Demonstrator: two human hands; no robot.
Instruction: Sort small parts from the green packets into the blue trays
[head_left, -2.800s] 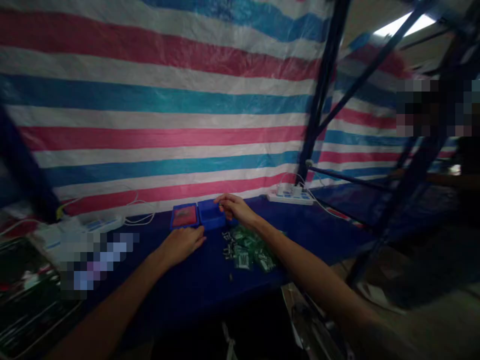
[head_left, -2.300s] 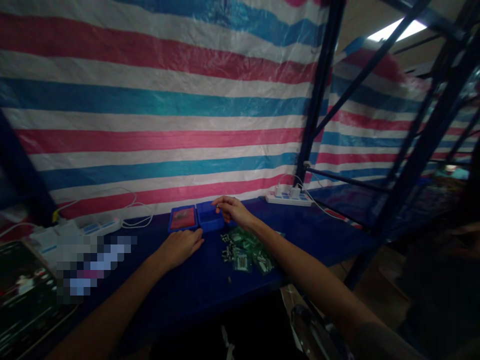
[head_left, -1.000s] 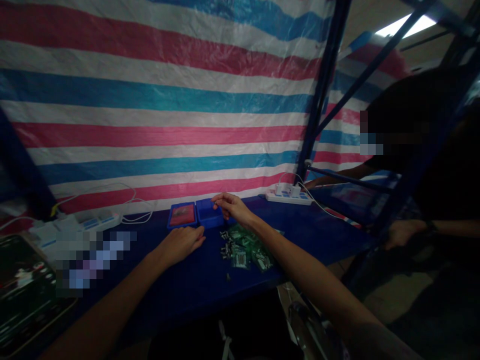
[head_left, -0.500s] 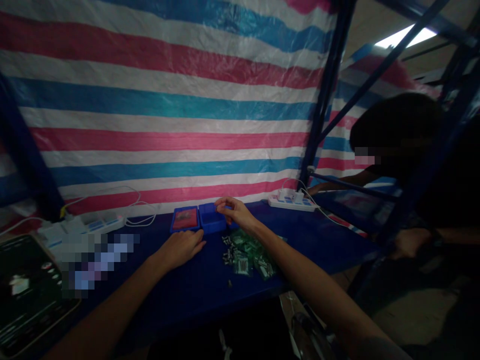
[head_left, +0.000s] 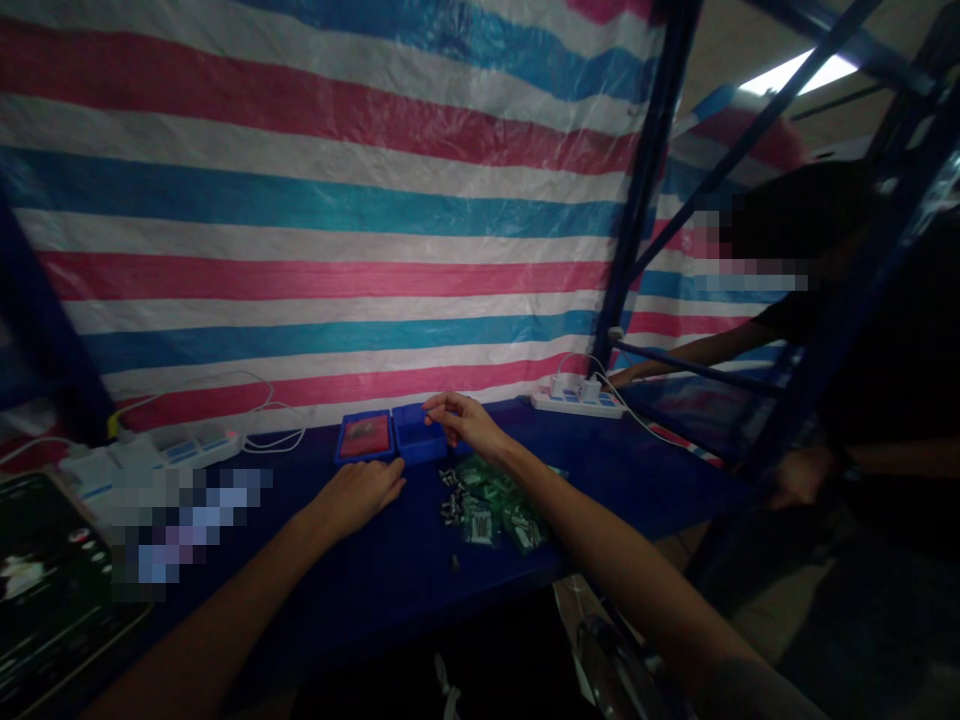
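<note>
My right hand (head_left: pixel 466 425) hovers over a blue open bin (head_left: pixel 420 440), its thumb and forefinger pinched together. Whatever is between those fingertips is too small to make out. Just in front of the neighbouring blue bin with red contents (head_left: pixel 365 437), my left hand (head_left: pixel 364 490) rests on the blue tabletop (head_left: pixel 360 580), palm down, fingers loosely bent with the thumb apart. Below my right wrist lies a pile of small green-tinted plastic bags (head_left: pixel 480 525) with metal parts inside. Loose screws (head_left: pixel 450 508) are heaped at its left side, and a single small screw-like piece (head_left: pixel 454 563) lies nearer the front edge.
A white power strip (head_left: pixel 577 402) with plugs stands at the back right, another (head_left: pixel 199 445) at the left with loose white cables. A dark-screened tablet (head_left: pixel 52 590) lies far left. Blue frame posts (head_left: pixel 637 190) flank a striped sheet. Another person's hand (head_left: pixel 802 475) shows at right.
The view has shifted slightly, so everything sits a little further left. Both my hands keep nearly the same pose. The person at right has moved a little.
</note>
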